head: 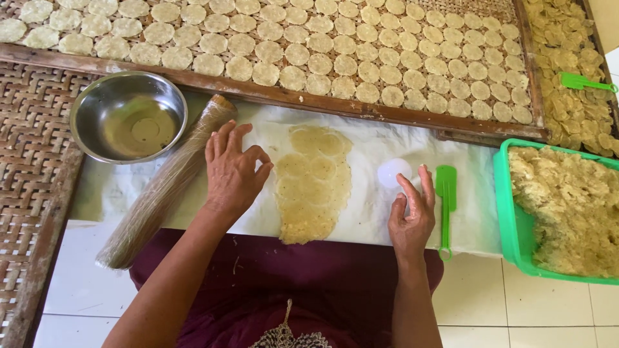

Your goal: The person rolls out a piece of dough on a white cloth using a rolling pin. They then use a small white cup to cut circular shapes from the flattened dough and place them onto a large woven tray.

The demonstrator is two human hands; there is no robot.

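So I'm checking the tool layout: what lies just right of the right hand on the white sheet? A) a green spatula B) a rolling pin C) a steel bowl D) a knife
A: a green spatula lies flat on the white sheet, just beside the right hand.

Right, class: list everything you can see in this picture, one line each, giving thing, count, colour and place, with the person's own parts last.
Flattened dough sheet: one, pale yellow, round outlines pressed into it, centre of the white cloth.
Round cutter: one, white, on the cloth just past the right hand's fingertips.
Spatula: one, green, right of the right hand.
Rolling pin: one, wrapped in clear film, lying diagonally left of the left hand.
Metal bowl: one, silver, upper left.
Drying tray: one, woven with a wooden frame, across the top.
Dough discs: many, pale, in rows on the tray.
Green tub: one, right, full of crumbly dough.
Second green scraper: one, top right.
Left hand: on the cloth at the sheet's left edge.
Right hand: on the cloth, holding nothing.
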